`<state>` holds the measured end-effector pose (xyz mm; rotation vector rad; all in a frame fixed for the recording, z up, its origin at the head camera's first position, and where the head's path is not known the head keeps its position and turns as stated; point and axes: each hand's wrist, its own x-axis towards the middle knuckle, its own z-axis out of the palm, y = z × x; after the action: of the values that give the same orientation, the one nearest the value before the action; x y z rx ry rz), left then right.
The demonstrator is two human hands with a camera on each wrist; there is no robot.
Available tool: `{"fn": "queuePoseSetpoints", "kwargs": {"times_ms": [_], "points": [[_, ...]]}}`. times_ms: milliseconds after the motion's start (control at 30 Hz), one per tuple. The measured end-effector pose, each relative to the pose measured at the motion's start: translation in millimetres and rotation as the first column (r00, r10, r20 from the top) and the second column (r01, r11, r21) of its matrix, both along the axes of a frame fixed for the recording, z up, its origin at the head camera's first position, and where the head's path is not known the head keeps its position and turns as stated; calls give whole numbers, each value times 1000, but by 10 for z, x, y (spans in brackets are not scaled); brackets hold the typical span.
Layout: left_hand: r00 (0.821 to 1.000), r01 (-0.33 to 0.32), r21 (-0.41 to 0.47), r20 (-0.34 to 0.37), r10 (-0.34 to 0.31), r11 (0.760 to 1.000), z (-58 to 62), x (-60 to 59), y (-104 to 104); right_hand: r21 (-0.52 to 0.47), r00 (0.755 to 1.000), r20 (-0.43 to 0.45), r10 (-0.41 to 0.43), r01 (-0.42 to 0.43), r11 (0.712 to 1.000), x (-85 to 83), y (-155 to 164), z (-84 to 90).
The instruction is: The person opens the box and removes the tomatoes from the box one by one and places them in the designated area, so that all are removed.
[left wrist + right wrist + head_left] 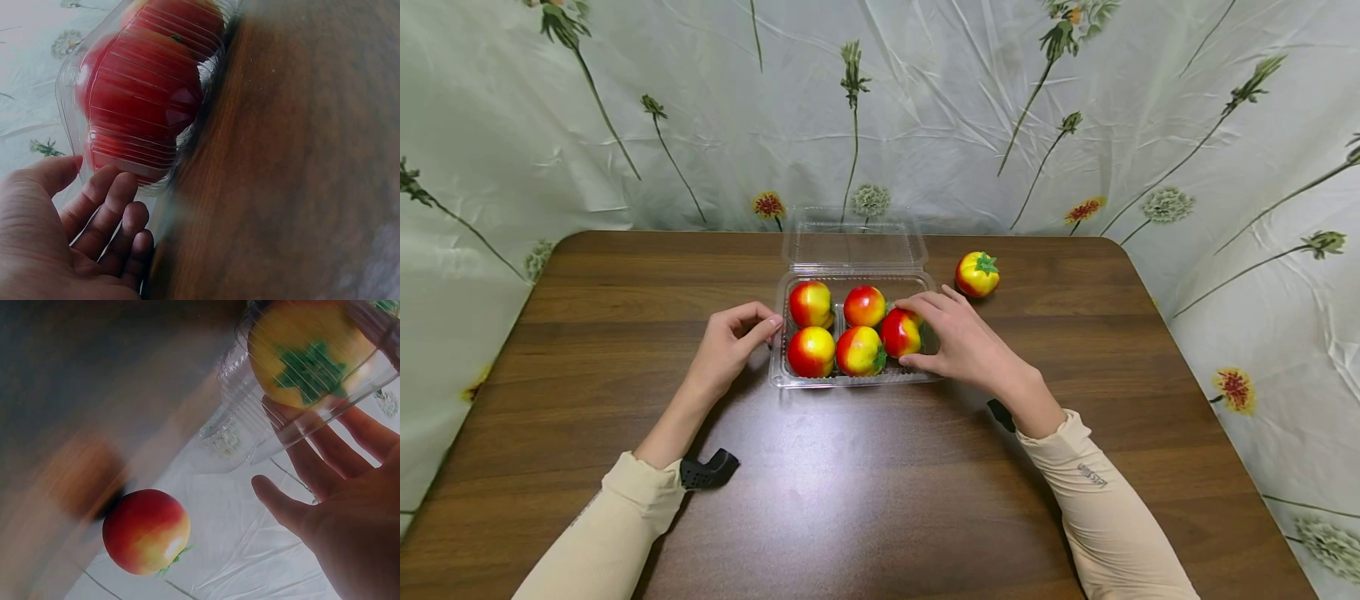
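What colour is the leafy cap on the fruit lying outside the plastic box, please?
Green, on a red-and-yellow fruit; the head view shows it best.

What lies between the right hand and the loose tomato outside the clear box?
Only bare wooden table separates the right hand from the loose tomato; the head view shows this, with the clear box left of that gap.

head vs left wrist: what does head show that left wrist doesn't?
Head only: the whole clear container with its lid open, five fruits inside, a sixth fruit loose on the table, and the right hand on the fruit in the tray's near right corner.
Left wrist only: a close look at the tray's ribbed wall with red fruit behind it.
Both: the left hand, its fingers curled beside the tray's left side.
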<state>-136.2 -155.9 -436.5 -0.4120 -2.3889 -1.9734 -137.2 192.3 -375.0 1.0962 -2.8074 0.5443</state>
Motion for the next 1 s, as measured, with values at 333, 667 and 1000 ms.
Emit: {"fn": "queuePoseSetpoints", "kwargs": {"times_ms": [333,667,1000], "points": [[1000,5,9,-7,-5,1000,-30,-11,-12,-43,999,25,-25,26,999,16,26,76],[1000,2,13,-4,-1,1000,-35,-8,-13,-82,999,41,-35,38,996,-2,52,113],[1000,1,-17,-3,-1,1000,208,90,52,-139,1000,-12,-13,12,990,-3,75,129]]}}
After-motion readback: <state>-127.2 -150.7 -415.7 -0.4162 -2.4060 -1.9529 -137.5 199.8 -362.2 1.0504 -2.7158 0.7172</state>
